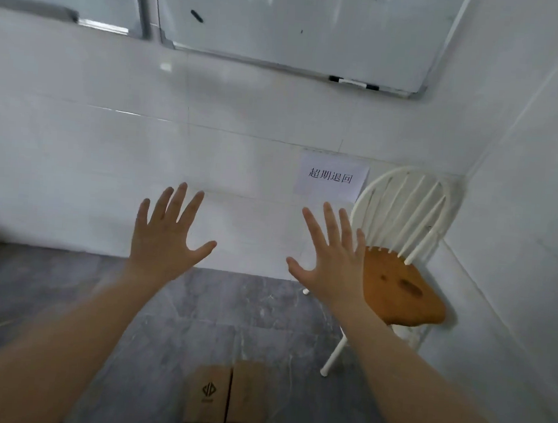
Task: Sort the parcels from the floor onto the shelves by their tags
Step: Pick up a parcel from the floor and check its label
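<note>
Two small cardboard parcels [227, 395] are lying side by side, touching, on the grey floor [47, 293] at the bottom of the view, near the wall and well below the person's raised arms. The left hand [165, 239] and the right hand [330, 260] are both spreading wide with fingers fanned out, backs toward the camera, gripping nothing. The parcels are looking stiff, boxy and probably light, with matte card faces that should not be slippery; taking each by its two long sides, or pinching top and bottom faces, is looking like the sound hold, and one hand per box may be enough. The left box is showing a printed logo, but no sorting tag is readable on either; any tag may be sitting on a hidden face. No shelves are appearing anywhere in view. A paper sign [331, 177] with Chinese characters is hanging on the wall beside a white chair [402, 241] with an orange seat, partly covered by the right hand. A whiteboard [302, 23] is being cut off at the top edge.
</note>
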Motion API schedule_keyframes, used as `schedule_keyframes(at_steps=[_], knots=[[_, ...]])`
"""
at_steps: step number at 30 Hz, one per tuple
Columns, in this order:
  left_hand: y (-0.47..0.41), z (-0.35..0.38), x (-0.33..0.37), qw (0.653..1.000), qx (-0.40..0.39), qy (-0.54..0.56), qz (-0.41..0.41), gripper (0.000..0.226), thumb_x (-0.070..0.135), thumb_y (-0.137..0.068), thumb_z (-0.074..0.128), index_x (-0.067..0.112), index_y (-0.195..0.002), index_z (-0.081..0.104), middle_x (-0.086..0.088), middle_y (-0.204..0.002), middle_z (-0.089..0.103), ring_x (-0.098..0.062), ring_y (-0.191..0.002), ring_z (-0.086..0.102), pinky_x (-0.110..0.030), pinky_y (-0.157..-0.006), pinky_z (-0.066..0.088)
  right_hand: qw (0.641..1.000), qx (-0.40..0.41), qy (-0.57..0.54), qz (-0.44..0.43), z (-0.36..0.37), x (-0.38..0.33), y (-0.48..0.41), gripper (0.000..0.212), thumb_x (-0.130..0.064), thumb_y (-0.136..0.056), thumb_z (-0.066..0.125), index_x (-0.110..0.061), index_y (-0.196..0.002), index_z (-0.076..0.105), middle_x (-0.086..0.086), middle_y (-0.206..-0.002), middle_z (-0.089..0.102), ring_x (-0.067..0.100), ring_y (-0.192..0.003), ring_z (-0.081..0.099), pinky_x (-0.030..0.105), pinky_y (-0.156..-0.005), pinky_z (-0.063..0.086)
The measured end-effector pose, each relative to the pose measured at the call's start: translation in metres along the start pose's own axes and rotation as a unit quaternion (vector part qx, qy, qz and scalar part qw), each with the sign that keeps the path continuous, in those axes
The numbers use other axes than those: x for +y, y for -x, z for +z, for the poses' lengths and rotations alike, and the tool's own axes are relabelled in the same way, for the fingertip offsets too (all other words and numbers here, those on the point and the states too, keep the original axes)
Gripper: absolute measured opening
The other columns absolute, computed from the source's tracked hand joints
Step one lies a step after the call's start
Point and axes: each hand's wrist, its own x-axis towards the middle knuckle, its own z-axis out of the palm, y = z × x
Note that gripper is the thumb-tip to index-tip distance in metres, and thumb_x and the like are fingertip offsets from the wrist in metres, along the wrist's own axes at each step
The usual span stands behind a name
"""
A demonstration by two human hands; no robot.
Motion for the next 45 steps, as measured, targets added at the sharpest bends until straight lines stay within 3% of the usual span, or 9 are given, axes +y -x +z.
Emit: schedule_keyframes(at_steps=[5, 8, 13, 16, 22, 29, 33, 38, 45], knots=[[-0.007, 0.078, -0.007, 0.999, -0.032, -0.005, 0.019, 0.081, 0.063, -0.073, 0.038, 0.015, -0.138, 0.044, -0.015, -0.145, 0.043, -0.036, -0.128, 0.045, -0.058, -0.101, 0.033, 0.999, -0.038, -0.020, 0.003, 0.075, 0.000, -0.004, 0.083, -0.063, -0.073, 0.048, -0.029, -0.145, 0.029, 0.010, -0.154, 0.032, 0.035, -0.141, 0.027, 0.059, -0.108, 0.021], [-0.009, 0.121, -0.018, 0.997, -0.070, -0.002, 0.022, 0.084, 0.065, -0.073, 0.035, 0.016, -0.141, 0.039, -0.016, -0.147, 0.038, -0.036, -0.132, 0.039, -0.058, -0.104, 0.028, 0.998, -0.051, -0.024, 0.005, 0.113, -0.002, -0.004, 0.081, -0.063, -0.073, 0.050, -0.028, -0.144, 0.033, 0.010, -0.153, 0.033, 0.034, -0.141, 0.028, 0.057, -0.109, 0.015], [-0.007, 0.189, -0.039, 0.991, -0.128, 0.007, 0.024, 0.088, 0.068, -0.072, 0.030, 0.016, -0.143, 0.035, -0.015, -0.150, 0.033, -0.035, -0.137, 0.032, -0.058, -0.108, 0.023, 0.995, -0.073, -0.037, 0.051, 0.179, -0.005, -0.003, 0.081, -0.063, -0.075, 0.048, -0.030, -0.145, 0.029, 0.010, -0.154, 0.031, 0.033, -0.142, 0.025, 0.059, -0.110, 0.018], [0.008, 0.239, -0.051, 0.986, -0.163, 0.002, 0.032, 0.090, 0.069, -0.072, 0.027, 0.018, -0.145, 0.029, -0.013, -0.153, 0.029, -0.033, -0.139, 0.027, -0.056, -0.110, 0.021, 0.989, -0.125, -0.039, 0.065, 0.229, -0.009, 0.013, 0.083, -0.063, -0.075, 0.047, -0.031, -0.147, 0.024, 0.009, -0.157, 0.023, 0.032, -0.145, 0.017, 0.059, -0.110, 0.018], [0.062, 0.360, -0.062, 0.978, -0.209, 0.020, 0.019, 0.094, 0.075, -0.070, 0.023, 0.022, -0.148, 0.018, -0.009, -0.158, 0.013, -0.029, -0.144, 0.012, -0.052, -0.114, 0.008, 0.978, -0.197, -0.045, 0.056, 0.356, -0.013, 0.070, 0.087, -0.069, -0.071, 0.031, -0.034, -0.149, 0.015, 0.005, -0.160, 0.013, 0.030, -0.147, 0.009, 0.058, -0.112, 0.010], [0.163, 0.525, -0.069, 0.958, -0.282, 0.046, 0.005, 0.083, 0.067, -0.080, 0.029, 0.026, -0.149, 0.009, -0.006, -0.159, 0.004, -0.025, -0.145, 0.002, -0.048, -0.116, 0.004, 0.957, -0.276, -0.074, 0.051, 0.524, -0.021, 0.178, 0.085, -0.065, -0.076, 0.040, -0.038, -0.148, 0.005, 0.002, -0.161, 0.001, 0.025, -0.148, -0.001, 0.055, -0.114, 0.003], [0.231, 0.618, -0.076, 0.939, -0.336, 0.058, -0.036, 0.090, 0.071, -0.070, 0.010, 0.028, -0.149, 0.004, -0.004, -0.159, 0.004, -0.024, -0.145, 0.004, -0.045, -0.116, 0.005, 0.936, -0.336, -0.090, 0.051, 0.619, -0.035, 0.247, 0.082, -0.066, -0.079, 0.035, -0.039, -0.148, 0.000, 0.001, -0.161, -0.005, 0.024, -0.147, -0.007, 0.052, -0.115, -0.001], [0.299, 0.702, -0.081, 0.920, -0.373, 0.089, -0.087, 0.080, 0.064, -0.086, 0.035, 0.026, -0.150, 0.003, -0.004, -0.159, 0.007, -0.023, -0.145, 0.010, -0.042, -0.114, 0.013, 0.922, -0.357, -0.147, 0.025, 0.707, -0.069, 0.317, 0.079, -0.062, -0.084, 0.039, -0.035, -0.149, 0.002, 0.004, -0.161, -0.004, 0.025, -0.147, -0.009, 0.042, -0.116, -0.002], [0.350, 0.750, -0.077, 0.868, -0.392, 0.200, -0.230, 0.097, 0.064, -0.077, 0.053, 0.014, -0.149, 0.011, -0.010, -0.155, 0.023, -0.028, -0.138, 0.031, -0.047, -0.107, 0.035, 0.901, -0.365, -0.219, 0.077, 0.754, -0.103, 0.364, 0.083, -0.052, -0.088, 0.048, -0.031, -0.150, -0.003, 0.010, -0.159, -0.014, 0.029, -0.145, -0.016, 0.040, -0.117, -0.001]])
